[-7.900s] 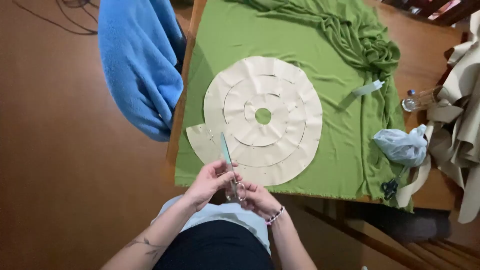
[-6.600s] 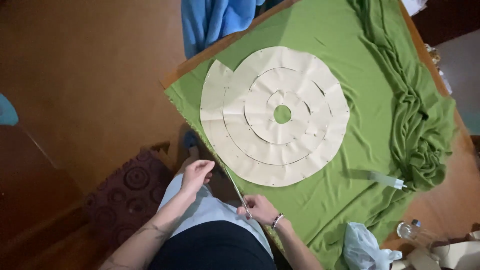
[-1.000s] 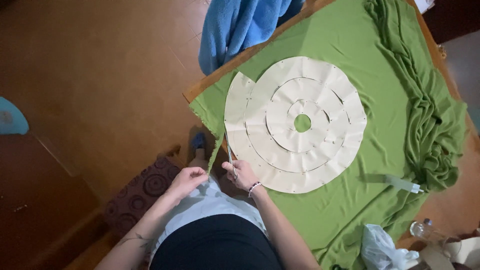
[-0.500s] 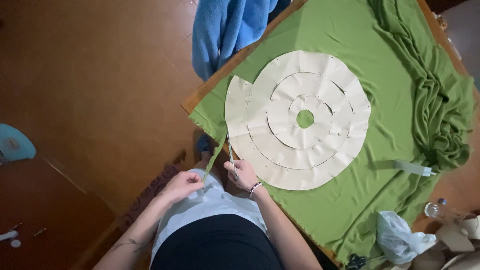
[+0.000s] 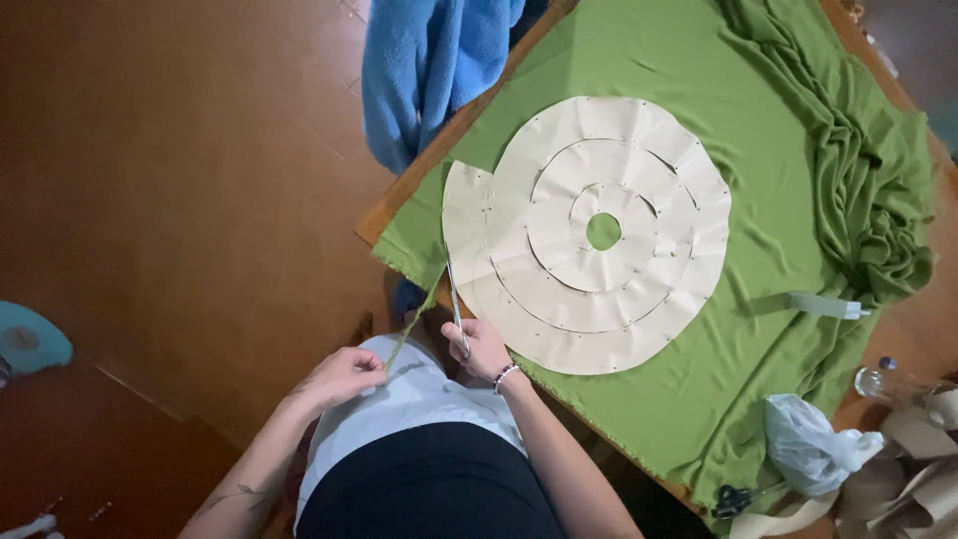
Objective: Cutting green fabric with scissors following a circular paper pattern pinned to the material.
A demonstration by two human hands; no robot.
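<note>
Seen from above, a person cuts green fabric spread over a wooden table, most of which is hidden under the cloth. The right hand is clenched around the handles of a pair of scissors, whose handles are buried in the fist; only the two slim blades show, pointing away from the body along the near left edge of a cream paper pattern. The left hand pinches the end of a narrow green strip that runs up to the cut; the fingertips themselves are hard to make out against the pale shirt.

The pattern, a single spiral of paper with one round hole at its centre, lies flat on the fabric near the table's left corner. The cloth's far right side is bunched into folds and runs out of frame at the top.

One blue towel hangs off the table's far edge, cut off at the top. One pale flat object (too blurred to identify) rests on the fabric right of the pattern. At lower right sit one crumpled plastic bag, one clear bottle partly cropped, some brown paper and a second, dark-handled pair of scissors, half hidden at the cloth's edge.
</note>
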